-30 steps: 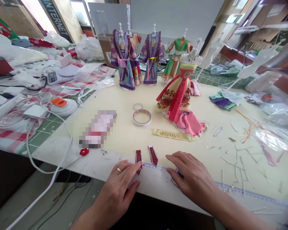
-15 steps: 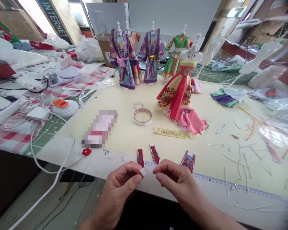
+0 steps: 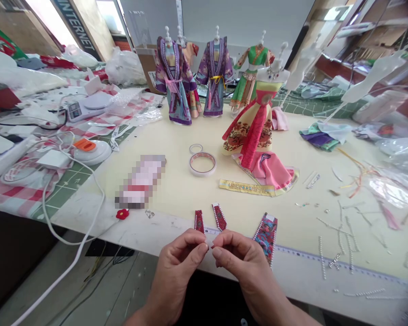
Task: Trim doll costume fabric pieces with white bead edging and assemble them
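Close together at the table's front edge, my left hand [image 3: 182, 260] and my right hand [image 3: 246, 260] are both closed in a pinch. A small white square of what looks like tape [image 3: 209, 242] shows between the fingertips, mostly hidden by them. My left finger and thumb grip it; the right fingertips meet its other side. Just beyond lie two narrow dark red strips, a left one [image 3: 199, 220] and a right one [image 3: 219, 216], edged in white beads. A wider patterned red-and-blue strip [image 3: 267, 235] lies behind my right hand, a white patch at its top.
A large tape roll [image 3: 202, 172] and a small one [image 3: 196, 145] lie mid-table. A yellow beaded band [image 3: 246, 188] and a pink cloth [image 3: 270, 171] lie before a doll form in a red-and-yellow dress [image 3: 248, 127]. Bead chains [image 3: 350, 240] scatter at right; a white cable [image 3: 91, 222] hangs at left.
My hands have come closer together, and the right fingertips now meet the white square that only the left held apart before. More of the wide patterned strip shows beside my right hand.
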A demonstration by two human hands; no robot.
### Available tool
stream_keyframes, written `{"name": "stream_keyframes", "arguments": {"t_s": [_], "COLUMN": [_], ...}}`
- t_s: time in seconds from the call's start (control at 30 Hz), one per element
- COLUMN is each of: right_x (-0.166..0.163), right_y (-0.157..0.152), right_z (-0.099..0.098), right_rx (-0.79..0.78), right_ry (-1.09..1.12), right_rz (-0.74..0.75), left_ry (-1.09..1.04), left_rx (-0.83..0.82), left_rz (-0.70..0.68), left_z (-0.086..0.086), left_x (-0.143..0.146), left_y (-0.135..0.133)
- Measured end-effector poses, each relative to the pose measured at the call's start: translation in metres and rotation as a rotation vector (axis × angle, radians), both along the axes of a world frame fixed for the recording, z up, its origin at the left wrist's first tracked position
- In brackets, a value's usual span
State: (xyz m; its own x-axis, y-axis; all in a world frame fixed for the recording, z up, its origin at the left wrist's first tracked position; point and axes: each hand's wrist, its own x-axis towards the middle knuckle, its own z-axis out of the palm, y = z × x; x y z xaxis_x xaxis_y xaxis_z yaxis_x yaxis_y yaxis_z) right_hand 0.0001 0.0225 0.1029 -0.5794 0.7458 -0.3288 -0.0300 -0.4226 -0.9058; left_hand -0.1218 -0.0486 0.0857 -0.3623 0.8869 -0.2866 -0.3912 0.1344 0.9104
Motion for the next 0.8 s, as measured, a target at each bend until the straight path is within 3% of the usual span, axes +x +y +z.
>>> {"name": "stream_keyframes", "arguments": {"t_s": [0.2, 0.33, 0.57, 0.7, 0.8], "right_x": [-0.001, -0.002, 0.009, 0.024, 0.035], "right_y": [0.000, 0.000, 0.005, 0.007, 0.007], "right_z": [-0.002, -0.003, 0.005, 0.005, 0.000], "right_rx": [0.017, 0.099, 0.515, 0.625, 0.682], "right_ry": [-0.009, -0.064, -0.157, -0.201, -0.234], "right_rz": [-0.030, -0.034, -0.056, -0.061, -0.039], "left_ry": [0.123, 0.323, 0.868, 1.252, 1.476], "left_rx": [0.010, 0.029, 0.051, 0.156, 0.255], "left_rz": [-0.012, -0.022, 0.016, 0.095, 0.020], "left_z": [-0.004, -0.002, 0.002, -0.007, -0.015], "left_x": [0.001, 0.002, -0.014, -0.037, -0.046], "left_y": [0.000, 0.000, 0.003, 0.007, 0.007]}}
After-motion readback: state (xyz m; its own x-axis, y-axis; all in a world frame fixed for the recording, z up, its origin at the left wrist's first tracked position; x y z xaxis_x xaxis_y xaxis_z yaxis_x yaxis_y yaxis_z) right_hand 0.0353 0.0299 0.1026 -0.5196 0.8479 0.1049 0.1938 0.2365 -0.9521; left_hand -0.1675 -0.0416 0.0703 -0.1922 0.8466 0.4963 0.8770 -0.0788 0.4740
